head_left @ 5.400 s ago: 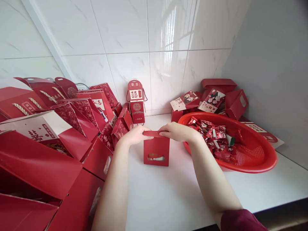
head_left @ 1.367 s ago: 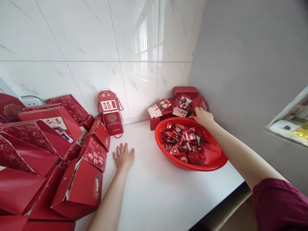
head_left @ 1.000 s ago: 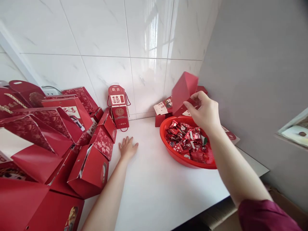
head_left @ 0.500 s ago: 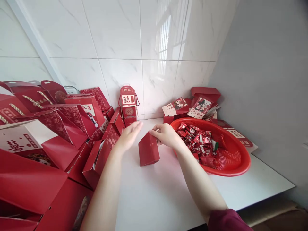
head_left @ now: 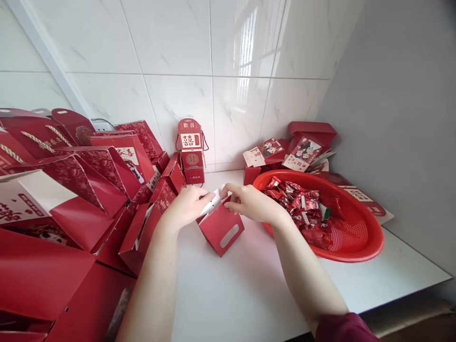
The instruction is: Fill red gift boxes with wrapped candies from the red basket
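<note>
A small red gift box (head_left: 218, 229) with an oval window low on its near face stands tilted on the white table, its top open and a white inner flap showing. My right hand (head_left: 245, 202) is closed on the box's top edge, fingers over the rim. At the upper left corner, my left hand (head_left: 188, 204) has its thumb and fingers on the white flap. Right of the box sits a red plastic basket (head_left: 359, 256) partly filled with red-wrapped candies (head_left: 299, 204). What lies inside the box is hidden from me.
Many red gift boxes (head_left: 103, 180) crowd the left side of the white table (head_left: 228, 299). A small stack of decorated boxes (head_left: 191, 149) stands against the tiled wall (head_left: 174, 42). More boxes and cards (head_left: 306, 147) lie behind the basket, beside a grey wall (head_left: 406, 118).
The gift box has been turned so its windowed face and open top now show. My left hand, empty before, has come onto the box's flap.
</note>
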`<state>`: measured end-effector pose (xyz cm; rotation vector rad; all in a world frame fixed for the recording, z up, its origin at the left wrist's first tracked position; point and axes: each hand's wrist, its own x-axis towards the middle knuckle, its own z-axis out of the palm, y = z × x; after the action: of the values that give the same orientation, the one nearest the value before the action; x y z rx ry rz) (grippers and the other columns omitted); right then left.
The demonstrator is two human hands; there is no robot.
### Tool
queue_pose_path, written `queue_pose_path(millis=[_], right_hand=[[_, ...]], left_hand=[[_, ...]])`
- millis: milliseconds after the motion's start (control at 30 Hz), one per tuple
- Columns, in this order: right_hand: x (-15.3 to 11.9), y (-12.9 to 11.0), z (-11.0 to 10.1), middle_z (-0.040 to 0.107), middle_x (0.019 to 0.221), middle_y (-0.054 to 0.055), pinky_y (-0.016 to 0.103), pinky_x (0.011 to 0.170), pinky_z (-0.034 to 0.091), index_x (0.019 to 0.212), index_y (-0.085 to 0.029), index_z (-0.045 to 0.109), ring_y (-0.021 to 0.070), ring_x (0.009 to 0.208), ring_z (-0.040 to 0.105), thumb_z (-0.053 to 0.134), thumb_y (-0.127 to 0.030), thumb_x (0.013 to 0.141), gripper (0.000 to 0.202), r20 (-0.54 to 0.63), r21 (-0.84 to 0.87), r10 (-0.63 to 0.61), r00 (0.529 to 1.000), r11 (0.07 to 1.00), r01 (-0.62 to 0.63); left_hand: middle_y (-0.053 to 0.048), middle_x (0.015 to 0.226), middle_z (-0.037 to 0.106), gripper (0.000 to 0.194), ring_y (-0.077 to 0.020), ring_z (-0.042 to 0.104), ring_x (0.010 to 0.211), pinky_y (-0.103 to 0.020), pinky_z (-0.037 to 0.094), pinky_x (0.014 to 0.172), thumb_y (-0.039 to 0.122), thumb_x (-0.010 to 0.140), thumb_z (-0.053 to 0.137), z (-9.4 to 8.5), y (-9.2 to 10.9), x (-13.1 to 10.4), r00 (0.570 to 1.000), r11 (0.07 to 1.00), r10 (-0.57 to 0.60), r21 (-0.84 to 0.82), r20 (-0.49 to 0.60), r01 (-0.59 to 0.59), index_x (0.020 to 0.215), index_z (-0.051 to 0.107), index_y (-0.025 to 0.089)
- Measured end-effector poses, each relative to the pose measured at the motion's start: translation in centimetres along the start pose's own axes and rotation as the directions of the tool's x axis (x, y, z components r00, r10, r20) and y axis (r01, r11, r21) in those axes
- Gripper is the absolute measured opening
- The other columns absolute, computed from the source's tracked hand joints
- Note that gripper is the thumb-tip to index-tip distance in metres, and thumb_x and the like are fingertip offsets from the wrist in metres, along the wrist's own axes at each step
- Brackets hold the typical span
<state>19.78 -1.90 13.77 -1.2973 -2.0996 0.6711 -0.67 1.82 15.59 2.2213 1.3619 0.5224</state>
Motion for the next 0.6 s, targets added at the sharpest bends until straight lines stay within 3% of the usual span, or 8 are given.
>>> queue_pose_path(millis=[200, 333, 400, 500, 600], right_hand=[[0.1, -0.6, 0.4, 0.066, 0.069, -0.002, 0.024, 0.06, 0.039, 0.084, -0.023, 0.066, 0.0122, 0.06, 0.057, 0.049, -0.031, 0.094, 0.021, 0.032, -0.071, -0.004, 0.999, 0.997, 0.006], [0.1, -0.9, 0.5, 0.061, 0.054, -0.002, 0.025, 0.054, 0.036, 0.067, -0.021, 0.062, 0.0118, 0.049, 0.054, 0.054, -0.037, 0.091, 0.03, 0.082, -0.164, 0.091, 0.993, 0.984, -0.076], [-0.1, -1.1, 0.3, 0.063, 0.055, -0.003, 0.025, 0.053, 0.037, 0.07, -0.021, 0.063, 0.0121, 0.05, 0.056, 0.056, -0.035, 0.089, 0.025, 0.112, -0.144, 0.12, 0.986, 0.984, -0.103], [-0.5, -1.3, -0.2, 0.067, 0.059, -0.004, 0.024, 0.053, 0.041, 0.084, -0.022, 0.068, 0.0122, 0.05, 0.06, 0.056, -0.03, 0.087, 0.014, 0.178, -0.069, 0.138, 0.974, 0.989, -0.128], [-0.7, -1.3, -0.4, 0.067, 0.061, -0.005, 0.024, 0.055, 0.044, 0.09, -0.023, 0.069, 0.0122, 0.051, 0.063, 0.056, -0.027, 0.086, 0.014, 0.217, -0.037, 0.126, 0.968, 0.992, -0.121]], left_hand=[[0.0, 0.06, 0.055, 0.038, -0.0137, 0.049, 0.056, -0.025, 0.03, 0.049, 0.045, 0.087, 0.046, 0.3, -0.2, 0.4, 0.998, 0.997, 0.043, 0.058, -0.036, -0.041, 0.062, 0.057, 0.019], [-0.003, 0.082, 0.069, 0.02, -0.02, 0.062, 0.078, -0.026, 0.043, 0.063, 0.037, 0.079, 0.057, 0.9, -0.4, 0.7, 0.995, 0.997, 0.074, -0.01, -0.071, -0.075, 0.085, 0.069, 0.022], [-0.003, 0.089, 0.071, 0.014, -0.0207, 0.063, 0.084, -0.027, 0.045, 0.069, 0.031, 0.075, 0.06, 0.9, -0.2, 0.5, 0.989, 0.994, 0.107, 0.027, -0.098, -0.105, 0.082, 0.07, 0.023], [-0.003, 0.075, 0.068, 0.02, -0.0183, 0.061, 0.07, -0.027, 0.041, 0.06, 0.033, 0.079, 0.056, 0.8, 0.4, -0.3, 0.993, 0.987, 0.118, 0.109, -0.015, -0.116, 0.068, 0.07, 0.024], [-0.001, 0.056, 0.058, 0.03, -0.0146, 0.052, 0.052, -0.027, 0.028, 0.048, 0.037, 0.081, 0.054, 0.6, 0.8, -1.2, 0.991, 0.977, 0.093, 0.181, 0.098, -0.11, 0.057, 0.065, 0.024]])
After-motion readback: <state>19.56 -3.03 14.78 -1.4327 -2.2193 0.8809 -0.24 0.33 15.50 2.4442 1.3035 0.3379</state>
